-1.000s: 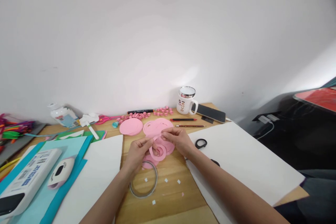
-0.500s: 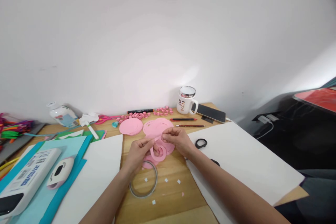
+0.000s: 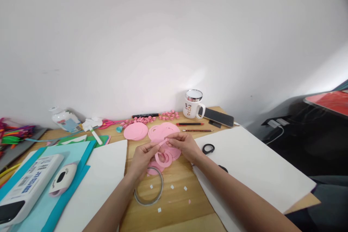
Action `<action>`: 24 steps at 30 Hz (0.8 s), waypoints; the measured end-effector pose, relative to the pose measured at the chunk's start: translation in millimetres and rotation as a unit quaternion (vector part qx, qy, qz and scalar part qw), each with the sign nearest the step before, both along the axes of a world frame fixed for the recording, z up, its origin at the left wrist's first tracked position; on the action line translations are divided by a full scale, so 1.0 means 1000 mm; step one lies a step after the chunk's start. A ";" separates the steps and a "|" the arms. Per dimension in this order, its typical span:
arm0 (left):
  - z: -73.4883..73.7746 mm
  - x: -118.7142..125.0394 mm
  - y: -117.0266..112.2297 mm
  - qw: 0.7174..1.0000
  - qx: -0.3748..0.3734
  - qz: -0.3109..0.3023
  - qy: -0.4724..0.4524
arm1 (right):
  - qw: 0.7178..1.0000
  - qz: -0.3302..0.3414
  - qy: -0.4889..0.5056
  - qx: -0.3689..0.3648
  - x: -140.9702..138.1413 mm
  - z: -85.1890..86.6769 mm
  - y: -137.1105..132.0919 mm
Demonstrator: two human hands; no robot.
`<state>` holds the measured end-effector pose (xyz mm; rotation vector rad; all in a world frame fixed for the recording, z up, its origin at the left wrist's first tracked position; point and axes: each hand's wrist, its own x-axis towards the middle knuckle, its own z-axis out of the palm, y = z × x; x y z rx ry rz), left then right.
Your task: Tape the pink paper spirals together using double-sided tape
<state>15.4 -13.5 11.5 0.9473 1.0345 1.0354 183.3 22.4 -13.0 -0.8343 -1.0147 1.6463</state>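
Note:
A curling pink paper strip (image 3: 164, 159) hangs in loops between my hands. My left hand (image 3: 145, 154) pinches it from one side, and my right hand (image 3: 181, 144) grips its end between thumb and fingertips. Behind and beneath them lie overlapping pink paper spirals (image 3: 165, 129) on the wooden table. A stack of pink paper circles (image 3: 135, 131) rests just to the left. Small rolled pink paper flowers (image 3: 144, 119) are heaped farther back. Close to my left wrist is a ring of tape (image 3: 148, 204), flat on the wood.
Small white squares (image 3: 172, 187) dot the table (image 3: 174, 210). Black-handled scissors (image 3: 208, 148) lie partly under my right arm on white paper (image 3: 252, 163). A mug (image 3: 191, 107), phone (image 3: 219, 116) and pencil (image 3: 197, 130) are at the back. Left are coloured sheets (image 3: 73, 181) and a white bottle (image 3: 63, 119).
The strip between my fingertips has turned and now looks narrower and tighter. Both hands stay in nearly the same place.

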 end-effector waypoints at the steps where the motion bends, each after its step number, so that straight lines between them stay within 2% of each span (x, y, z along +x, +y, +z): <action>1: 0.001 0.000 0.000 1.000 0.003 -0.007 0.000 | 1.000 0.000 0.002 -0.001 0.000 0.000 0.000; 8: 0.000 0.001 0.000 0.999 0.013 -0.033 -0.005 | 0.999 -0.006 -0.029 0.017 0.000 0.003 -0.002; 13: 0.001 0.001 -0.001 0.999 0.017 -0.031 -0.008 | 0.999 -0.016 -0.033 0.017 0.000 0.003 -0.001; 19: 0.001 0.001 -0.001 1.000 0.020 -0.020 -0.003 | 0.999 0.004 -0.027 0.025 -0.001 0.005 -0.002; 24: 0.001 0.001 -0.002 0.998 0.025 -0.056 0.001 | 0.999 -0.005 -0.034 0.014 0.000 0.006 -0.003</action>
